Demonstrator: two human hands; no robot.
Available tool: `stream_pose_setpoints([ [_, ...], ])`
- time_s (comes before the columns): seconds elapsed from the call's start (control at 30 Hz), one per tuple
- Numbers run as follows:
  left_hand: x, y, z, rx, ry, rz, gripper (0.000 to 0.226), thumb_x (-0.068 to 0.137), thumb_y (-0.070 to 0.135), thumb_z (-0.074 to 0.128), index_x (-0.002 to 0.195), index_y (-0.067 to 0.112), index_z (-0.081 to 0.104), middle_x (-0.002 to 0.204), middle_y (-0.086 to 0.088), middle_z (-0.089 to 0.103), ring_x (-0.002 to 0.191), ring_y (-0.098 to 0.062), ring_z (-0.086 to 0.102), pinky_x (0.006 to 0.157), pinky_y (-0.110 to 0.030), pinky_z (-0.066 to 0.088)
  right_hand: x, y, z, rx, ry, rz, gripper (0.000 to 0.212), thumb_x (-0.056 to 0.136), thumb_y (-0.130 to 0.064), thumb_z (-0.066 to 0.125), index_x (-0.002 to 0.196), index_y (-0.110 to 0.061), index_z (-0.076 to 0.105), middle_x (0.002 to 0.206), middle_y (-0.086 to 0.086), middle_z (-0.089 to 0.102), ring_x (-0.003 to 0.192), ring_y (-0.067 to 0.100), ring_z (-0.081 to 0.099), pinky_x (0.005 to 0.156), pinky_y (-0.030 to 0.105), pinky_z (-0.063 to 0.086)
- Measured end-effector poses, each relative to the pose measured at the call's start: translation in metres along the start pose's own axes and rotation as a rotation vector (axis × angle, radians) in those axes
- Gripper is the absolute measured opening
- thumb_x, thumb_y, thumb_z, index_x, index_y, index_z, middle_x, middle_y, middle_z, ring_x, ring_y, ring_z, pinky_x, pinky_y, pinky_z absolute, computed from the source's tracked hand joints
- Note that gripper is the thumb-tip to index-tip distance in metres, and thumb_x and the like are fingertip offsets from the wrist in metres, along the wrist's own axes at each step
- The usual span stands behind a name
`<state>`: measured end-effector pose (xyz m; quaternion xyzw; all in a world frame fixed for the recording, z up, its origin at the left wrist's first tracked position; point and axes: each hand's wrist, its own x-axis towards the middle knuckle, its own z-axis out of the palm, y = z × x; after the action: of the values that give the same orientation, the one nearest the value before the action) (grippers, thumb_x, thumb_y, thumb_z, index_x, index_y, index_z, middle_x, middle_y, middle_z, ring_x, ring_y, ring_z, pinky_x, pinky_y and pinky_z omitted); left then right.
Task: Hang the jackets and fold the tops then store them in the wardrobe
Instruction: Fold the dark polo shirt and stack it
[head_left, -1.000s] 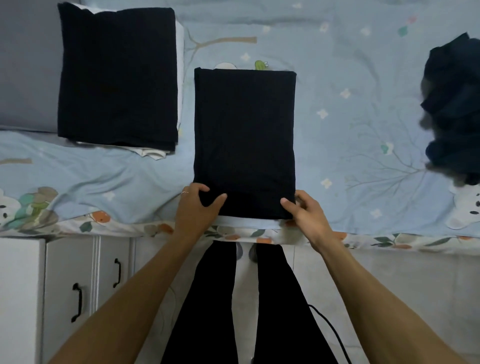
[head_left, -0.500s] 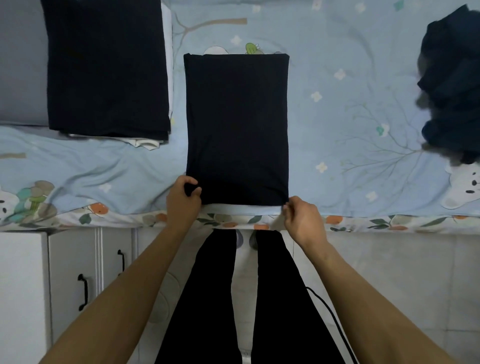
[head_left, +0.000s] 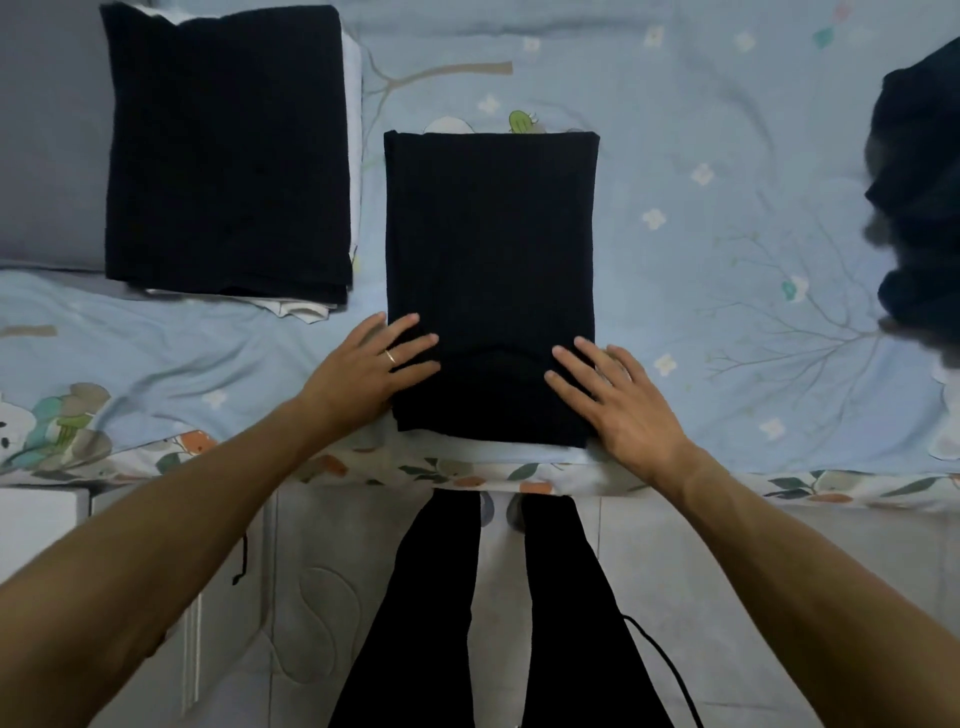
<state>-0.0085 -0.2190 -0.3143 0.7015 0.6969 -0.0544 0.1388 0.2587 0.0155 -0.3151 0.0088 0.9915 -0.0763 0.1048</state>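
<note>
Standing at the edge of the bed with the pale blue sheet printed with trees and small white flowers (head_left: 727, 156). Directly in front of me lies the black ribbed knit top, folded into a tall rectangle (head_left: 491, 249), its near edge close to the bed's edge. My left hand (head_left: 371, 364) rests flat on its lower left corner, fingers straight and spread, a thin ring on one finger. My right hand (head_left: 621, 400) lies flat on the lower right corner, fingers straight and spread too, partly on the top and partly on the sheet beside it. Neither hand grips or pinches anything. To the left and farther back sits a stack of folded clothes, black ribbed piece uppermost with white fabric showing beneath (head_left: 226, 150), partly on a grey pillow (head_left: 49, 156). It lies just beside the folded top, with a narrow strip of sheet between them. At the far right edge is a loose heap of dark navy clothing (head_left: 919, 197) (blurred, so I cannot tell what garments). Below the bed: my black trouser legs (head_left: 436, 613), pale floor tiles, and a white cabinet (head_left: 41, 514) at lower left.
</note>
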Motion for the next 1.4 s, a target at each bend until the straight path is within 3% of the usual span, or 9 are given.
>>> stream_pose_setpoints([
  [0.1,0.007,0.002,-0.026,-0.409,0.159,-0.189,0.041,0.075,-0.002,0.065,0.113,0.013,0.072,0.125,-0.007,0.067,0.123,-0.031,0.058,0.105,-0.042,0.040,0.012,0.011,-0.022,0.351,0.036,0.130,0.061,0.064,0.003,0.056,0.123,-0.008,0.064,0.133,0.014,0.061,0.131,0.032,0.047,0.109,0.039,0.031],
  [0.2,0.035,-0.014,-0.074,-1.034,0.370,-0.557,0.032,0.090,0.007,0.057,0.087,0.034,0.075,0.088,0.017,0.071,0.083,-0.003,0.065,0.082,-0.016,0.048,0.050,0.026,-0.068,0.735,0.296,0.453,0.010,0.074,-0.007,0.048,0.077,-0.006,0.058,0.072,0.010,0.060,0.070,0.021,0.053,0.065,0.029,0.038],
  [0.37,0.101,-0.064,-0.094,-1.626,0.392,-1.054,0.019,0.094,0.034,0.066,0.100,0.018,0.074,0.105,-0.005,0.075,0.098,-0.016,0.071,0.091,-0.032,0.055,0.131,0.054,-0.105,1.077,0.417,0.870,0.031,0.096,-0.031,0.055,0.074,-0.010,0.049,0.067,-0.002,0.049,0.062,0.011,0.044,0.056,0.022,0.034],
  [0.53,0.121,-0.070,-0.071,-1.684,0.345,-1.215,0.022,0.088,0.030,0.073,0.105,0.017,0.071,0.099,0.000,0.076,0.089,-0.016,0.073,0.075,-0.026,0.058,0.163,0.067,-0.085,1.321,0.129,1.092,0.034,0.091,-0.045,0.063,0.093,-0.011,0.061,0.088,-0.004,0.064,0.079,0.012,0.061,0.063,0.025,0.046],
  [0.77,0.129,-0.078,-0.082,-1.566,0.618,-1.189,0.019,0.100,0.027,0.054,0.093,0.027,0.071,0.096,0.001,0.074,0.089,-0.011,0.070,0.074,-0.023,0.056,0.167,0.075,-0.078,1.224,0.435,1.049,0.036,0.102,-0.032,0.048,0.079,-0.003,0.051,0.071,0.002,0.047,0.064,0.014,0.042,0.059,0.027,0.035],
  [1.0,0.159,-0.095,-0.070,-1.356,0.437,-1.435,0.026,0.096,0.039,0.058,0.095,0.014,0.063,0.098,-0.001,0.066,0.094,-0.018,0.063,0.079,-0.030,0.050,0.180,0.078,-0.068,0.901,0.261,1.207,0.025,0.098,-0.025,0.048,0.077,-0.012,0.050,0.080,0.003,0.053,0.073,0.022,0.049,0.056,0.030,0.034],
  [1.17,0.148,-0.073,-0.078,-0.506,0.779,-0.739,0.040,0.084,0.001,0.053,0.123,0.009,0.058,0.129,-0.009,0.057,0.117,-0.023,0.053,0.100,-0.038,0.044,0.194,0.067,-0.071,0.413,0.507,0.609,0.042,0.094,-0.018,0.047,0.131,0.001,0.053,0.138,0.018,0.049,0.128,0.033,0.045,0.106,0.042,0.039],
  [1.27,0.162,-0.064,-0.058,-0.232,0.592,-0.278,0.041,0.087,0.006,0.049,0.125,0.004,0.063,0.137,-0.015,0.057,0.128,-0.034,0.050,0.111,-0.052,0.036,0.209,0.060,-0.059,0.288,0.278,0.351,0.056,0.097,-0.026,0.032,0.143,0.002,0.044,0.152,0.020,0.040,0.141,0.035,0.036,0.114,0.047,0.033],
  [1.4,0.171,-0.081,-0.037,-0.360,0.542,-0.382,0.035,0.092,0.012,0.046,0.119,0.007,0.067,0.119,-0.011,0.068,0.112,-0.030,0.062,0.099,-0.039,0.044,0.217,0.069,-0.027,0.230,0.115,0.387,0.063,0.101,-0.038,0.018,0.155,-0.006,0.023,0.163,0.012,0.018,0.151,0.029,0.015,0.122,0.043,0.015],
])
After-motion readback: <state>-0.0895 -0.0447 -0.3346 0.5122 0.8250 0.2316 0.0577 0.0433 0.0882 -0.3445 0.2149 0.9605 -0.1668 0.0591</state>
